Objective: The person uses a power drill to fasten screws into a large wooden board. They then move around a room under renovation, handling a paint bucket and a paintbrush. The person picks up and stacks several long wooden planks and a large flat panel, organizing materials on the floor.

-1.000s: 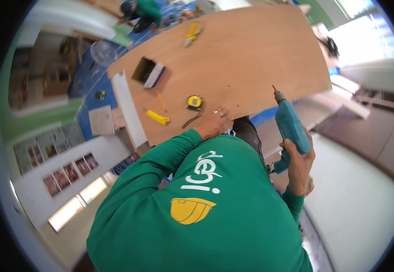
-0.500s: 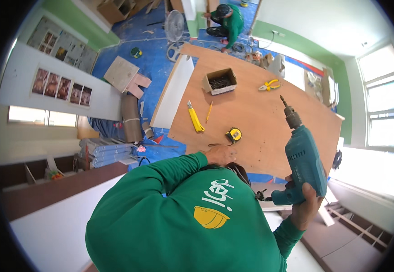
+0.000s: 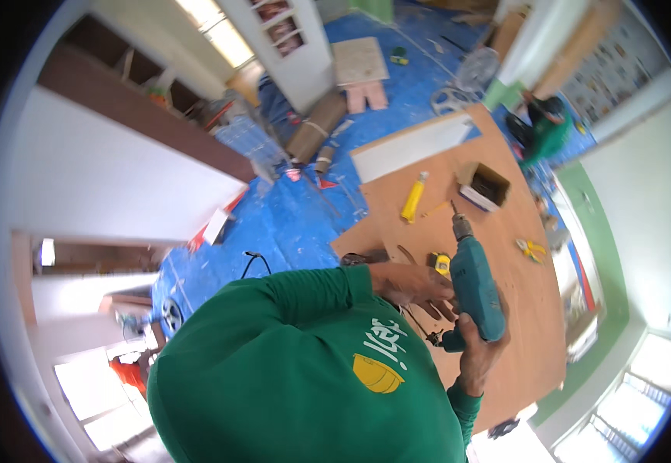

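Observation:
My right hand [image 3: 480,353] is wrapped round the grip of a teal power drill [image 3: 476,287], whose bit points away over the plywood board [image 3: 517,316]. Beside the drill's grip is my left hand [image 3: 419,287], its fingers stretched out and slightly blurred. A dark cord hangs below the drill, partly hidden by that hand. Close by lies a yellow and black tape measure [image 3: 440,264]. Farther off on the board are a yellow utility knife [image 3: 413,199], a pencil [image 3: 436,208], an open cardboard box [image 3: 478,199] of dark small fasteners, and yellow pliers [image 3: 532,251].
Blue sheeting [image 3: 274,231] covers the floor on the left. A brown roll [image 3: 316,127] lies there near wrapped packs. A co-worker in green [image 3: 544,131] crouches beyond the board near a fan [image 3: 477,69]. A white panel [image 3: 413,148] lies along the board's far left edge.
The view has turned left. The drill has come inward over the board, still in my right hand. My left hand has lifted from the board's edge to beside the drill.

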